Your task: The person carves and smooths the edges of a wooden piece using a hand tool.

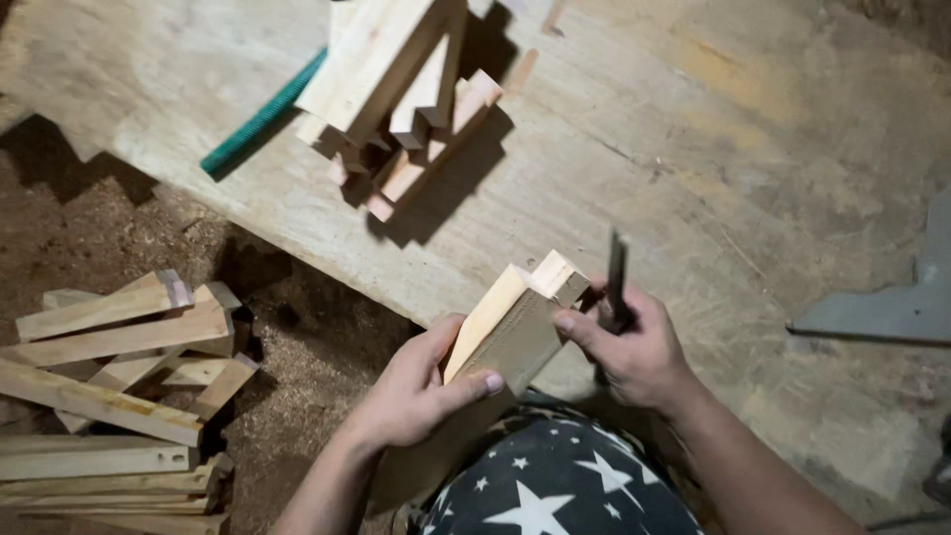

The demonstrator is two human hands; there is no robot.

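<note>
The wooden block sits between both hands, just above a lap in dark cloth with white stars. Its long axis runs from lower left to upper right, with the cut end pointing up and away toward the workbench; the pale face turns left, the darker face toward the right hand.

The left hand closes around the block's lower part, thumb laid across the darker face and fingers wrapped behind the pale one. The right hand is closed round a thin dark tool that stands nearly upright out of the fist; its thumb reaches left and touches the block's upper end. What kind of tool it is cannot be told.

Beyond the grip lies a worn plywood workbench, scratched and stained. Up and left of the block, a pile of cut wood pieces leans together, with a green ridged rod just left of it. Far right of the right hand lies a flat grey metal piece. Left of the left hand, below the bench edge, more wooden offcuts lie stacked on a sawdust-covered floor.
</note>
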